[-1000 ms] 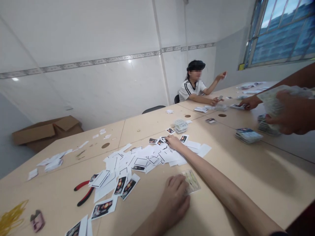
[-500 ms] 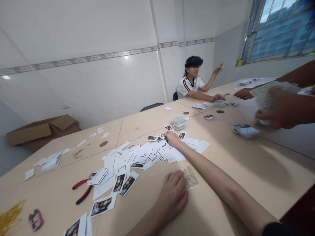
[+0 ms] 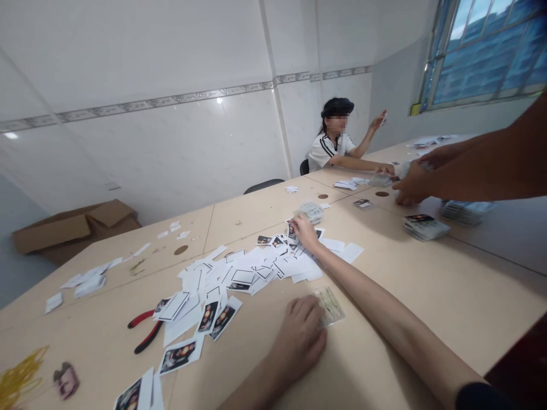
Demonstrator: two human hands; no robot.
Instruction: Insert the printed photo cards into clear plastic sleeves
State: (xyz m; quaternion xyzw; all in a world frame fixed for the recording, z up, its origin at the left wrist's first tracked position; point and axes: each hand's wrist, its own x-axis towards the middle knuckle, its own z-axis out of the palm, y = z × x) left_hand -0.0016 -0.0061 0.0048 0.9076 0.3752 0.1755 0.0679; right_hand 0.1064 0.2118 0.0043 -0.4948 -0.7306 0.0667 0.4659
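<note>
My left hand (image 3: 299,333) rests on the table near the front, fingers curled together over the left edge of a clear plastic packet (image 3: 331,306) with pale green and yellowish contents. The fingertips are partly hidden. Farther out, my right hand (image 3: 306,232) pinches a small dark printed card (image 3: 292,232) at the far side of a loose heap of white cards (image 3: 243,276). Some cards in the heap show a black outline, others a dark picture. Just beyond my right hand stands a stack of clear packets (image 3: 311,212).
Red-and-black-handled pliers (image 3: 147,330) lie left of the heap. Yellow rubber bands (image 3: 23,373) and a pink object (image 3: 66,380) are at the lower left. A co-worker's arms (image 3: 470,165) reach in over packet stacks (image 3: 425,226). Another person (image 3: 333,142) sits across the table.
My right hand has lifted slightly, raising a dark printed card from the heap. My left hand stays put. The co-worker at right has set down packets and reached farther across the table.
</note>
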